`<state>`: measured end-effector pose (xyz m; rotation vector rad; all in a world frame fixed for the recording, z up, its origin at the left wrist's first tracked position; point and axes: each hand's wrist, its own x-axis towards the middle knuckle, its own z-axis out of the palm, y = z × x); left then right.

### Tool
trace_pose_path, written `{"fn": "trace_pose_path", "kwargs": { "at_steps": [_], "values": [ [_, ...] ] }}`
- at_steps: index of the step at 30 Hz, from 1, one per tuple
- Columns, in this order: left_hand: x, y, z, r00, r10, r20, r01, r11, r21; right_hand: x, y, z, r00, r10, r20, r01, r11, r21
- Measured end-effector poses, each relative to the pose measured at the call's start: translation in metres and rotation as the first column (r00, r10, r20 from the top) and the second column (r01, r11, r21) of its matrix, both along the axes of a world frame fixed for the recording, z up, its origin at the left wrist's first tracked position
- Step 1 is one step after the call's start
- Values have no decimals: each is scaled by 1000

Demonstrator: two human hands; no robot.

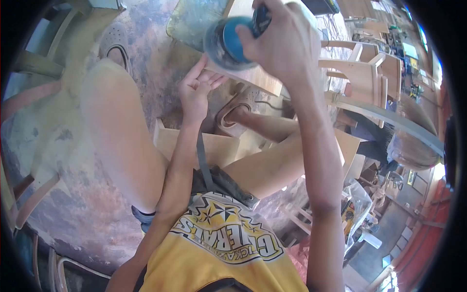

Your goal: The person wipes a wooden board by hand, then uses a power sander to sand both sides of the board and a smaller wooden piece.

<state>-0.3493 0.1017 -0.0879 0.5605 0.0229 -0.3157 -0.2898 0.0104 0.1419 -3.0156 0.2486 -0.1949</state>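
Observation:
My right hand (pixel 288 46) is wrapped round the top of a blue power sander (pixel 237 41), which looks blurred. Under the sander lies a pale wooden board (pixel 265 80), partly hidden by the tool and my hand. My left hand (pixel 196 92) is turned palm up at the board's near left edge. Its fingers are stretched and apart, with the index fingertip right at the edge beside the sander.
Between my legs on the floor is a wooden piece (pixel 194 146). Wooden chairs (pixel 360 73) stand at the right, near another person (pixel 413 131). More wooden frames (pixel 39 92) line the left side. A clear plastic bag (pixel 357 204) and a bottle (pixel 370 239) are at lower right.

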Motion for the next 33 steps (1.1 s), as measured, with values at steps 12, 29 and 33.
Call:
{"fn": "trace_pose_path", "kwargs": {
  "at_steps": [12, 29, 33],
  "values": [
    [0, -1, 13, 1000, -13, -12, 13, 1000, 9, 0, -8, 2, 999, -26, 38, 27, 999, -32],
    [0, -2, 18, 1000, -9, -29, 11, 995, 101, -13, -6, 2, 996, -60, -69, 58, 998, -33],
    [2, -2, 21, 998, -15, -53, 23, 989, 143, -6, -45, -3, 989, -128, 74, 133, 989, -66]
  ]
}}
